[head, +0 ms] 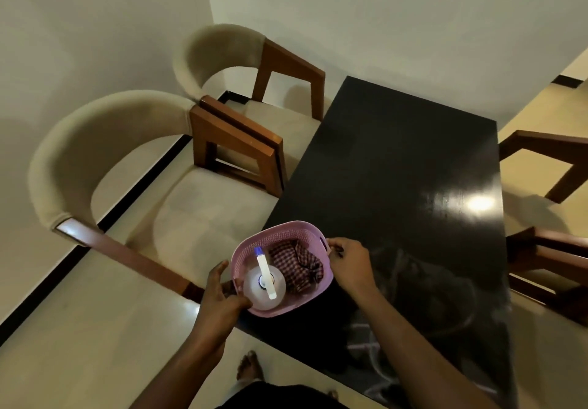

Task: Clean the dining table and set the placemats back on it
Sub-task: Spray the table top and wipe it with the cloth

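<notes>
Dining table, dark and glossy, stretches away ahead and to the right of both hands, with a bright glare of light on its top beyond the right hand; at its near left corner is a pink basket of perforated plastic, held between the two hands, though whether it rests on the top or hangs just above it cannot be told. The left hand grips the near left rim, thumb curled over the edge and fingers under the outside wall; the right hand pinches the handle on the opposite side, fingers bent round it. Between the hands, inside the basket, a clear spray bottle with a white trigger head stands close to the left hand; a crumpled checked cloth lies beside it, nearer the right hand. Left of the left hand stand two beige chairs with curved backs and wooden arms, drawn up to the table's long side; right of the right hand, across the table, wooden chair arms show. Below the hands a bare foot stands on the pale floor.
</notes>
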{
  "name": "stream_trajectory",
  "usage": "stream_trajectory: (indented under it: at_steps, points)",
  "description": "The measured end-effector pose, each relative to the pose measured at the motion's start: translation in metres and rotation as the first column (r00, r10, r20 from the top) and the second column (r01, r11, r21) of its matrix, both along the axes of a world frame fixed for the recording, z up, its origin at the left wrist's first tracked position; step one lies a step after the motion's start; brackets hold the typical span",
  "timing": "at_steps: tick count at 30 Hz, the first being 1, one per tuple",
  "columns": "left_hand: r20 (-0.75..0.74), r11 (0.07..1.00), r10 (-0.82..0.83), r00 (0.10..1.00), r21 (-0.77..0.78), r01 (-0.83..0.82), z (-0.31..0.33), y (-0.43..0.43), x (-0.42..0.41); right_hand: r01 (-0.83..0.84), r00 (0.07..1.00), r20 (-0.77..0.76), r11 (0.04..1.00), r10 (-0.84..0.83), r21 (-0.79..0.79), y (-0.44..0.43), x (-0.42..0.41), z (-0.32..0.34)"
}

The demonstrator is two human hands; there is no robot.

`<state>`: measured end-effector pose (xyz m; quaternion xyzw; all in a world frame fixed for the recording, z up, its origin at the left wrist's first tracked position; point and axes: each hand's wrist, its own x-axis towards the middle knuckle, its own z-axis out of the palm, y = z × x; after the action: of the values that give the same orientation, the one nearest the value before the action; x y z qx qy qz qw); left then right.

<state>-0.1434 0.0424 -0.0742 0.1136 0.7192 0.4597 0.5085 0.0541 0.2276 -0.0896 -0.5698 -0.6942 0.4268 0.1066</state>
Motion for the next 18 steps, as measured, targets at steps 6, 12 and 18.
stream_trajectory:
  at_steps: [6, 12, 18]
  points:
    - [-0.01, 0.994, -0.101, 0.995, -0.035, 0.1, -0.009, -0.004, -0.015, -0.087, 0.977, 0.21, 0.979, 0.047, 0.185, -0.005, -0.018, 0.005]
    - [-0.615, 0.894, -0.412, 0.672, -0.131, 0.429, -0.008, 0.011, -0.018, -0.687, 0.664, 0.461, 0.723, 0.588, 0.067, -0.013, -0.065, 0.006]
    - [-0.711, 0.794, -0.539, 0.451, -0.251, 0.553, -0.022, 0.041, -0.021, -0.658, 0.568, 0.519, 0.731, 0.639, -0.181, -0.011, -0.088, -0.033]
